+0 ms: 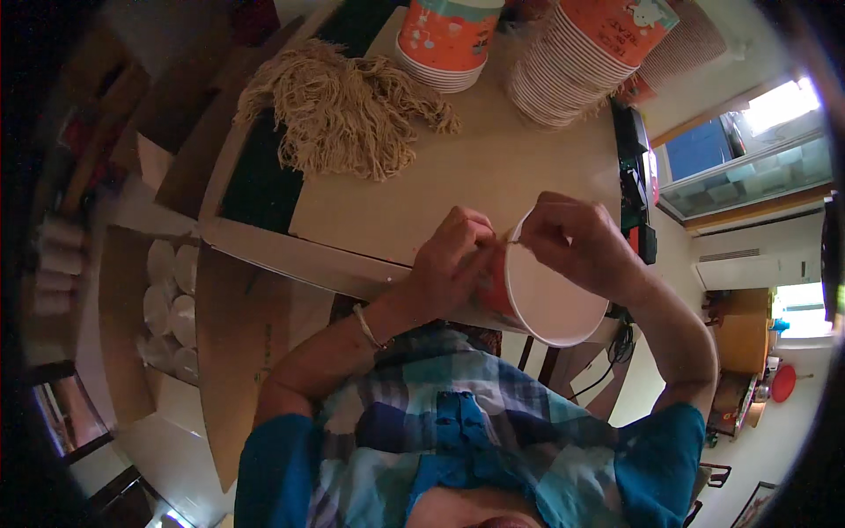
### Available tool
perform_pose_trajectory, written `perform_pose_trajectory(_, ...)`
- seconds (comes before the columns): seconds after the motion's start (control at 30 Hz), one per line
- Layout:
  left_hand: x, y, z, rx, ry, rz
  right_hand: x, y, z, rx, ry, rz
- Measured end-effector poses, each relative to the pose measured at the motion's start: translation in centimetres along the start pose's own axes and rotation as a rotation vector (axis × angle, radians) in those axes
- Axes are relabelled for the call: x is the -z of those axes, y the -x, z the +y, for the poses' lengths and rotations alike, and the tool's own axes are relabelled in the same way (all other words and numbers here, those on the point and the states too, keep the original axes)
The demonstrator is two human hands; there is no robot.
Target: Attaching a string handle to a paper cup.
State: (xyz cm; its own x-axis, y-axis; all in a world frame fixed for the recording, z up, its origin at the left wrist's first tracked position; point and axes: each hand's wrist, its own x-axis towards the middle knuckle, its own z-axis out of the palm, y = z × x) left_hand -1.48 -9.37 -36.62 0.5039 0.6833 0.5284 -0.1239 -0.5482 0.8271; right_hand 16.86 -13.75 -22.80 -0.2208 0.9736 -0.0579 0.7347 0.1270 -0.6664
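Observation:
A large paper bucket [563, 308], white inside and orange outside, lies tilted at the table's near edge with its mouth turned to the right. At its rim, a short bit of thin tan cord [513, 242] shows between my hands. My left hand [453, 260] is closed in a pinch beside the bucket's outer wall. Over the opening, my right hand [572, 242] also pinches at the rim, its fingers curled around the cord's other end. Fingertips partly hide the cord. Farther back lies a loose heap of tan cords [343, 114].
Orange printed buckets [444, 44] stand stacked at the far edge, with a taller nested stack [572, 66] leaning to their right. A brown board [458, 176] covers much of the tabletop. On the left, an open carton [128, 326] contains several round white items. Black objects [635, 185] line the right edge.

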Motion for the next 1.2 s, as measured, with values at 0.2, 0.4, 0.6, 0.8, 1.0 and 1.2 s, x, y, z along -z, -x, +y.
perform_pose_trajectory(0.2,1.1,-0.4,0.5,0.076,-0.002,0.044,-0.4,0.0,0.5,-0.003,-0.081,0.051)
perform_pose_trajectory(0.4,1.6,-2.0,2.4,0.136,0.142,-0.004,-0.2,0.0,-0.2,-0.008,-0.083,0.036)
perform_pose_trajectory(0.6,1.5,-2.4,1.7,0.041,0.113,-0.039,-0.1,0.1,-0.4,0.014,-0.088,0.031)
perform_pose_trajectory(0.8,1.4,-2.5,1.7,0.008,0.072,-0.045,-0.2,0.1,-0.1,0.016,-0.09,0.029)
perform_pose_trajectory(1.0,1.1,-1.6,1.7,-0.039,-0.063,-0.05,-1.2,0.4,0.7,0.029,-0.08,0.046)
perform_pose_trajectory(1.2,1.2,-2.2,2.7,0.094,0.039,-0.009,-0.6,0.0,0.2,0.053,0.007,-0.005)
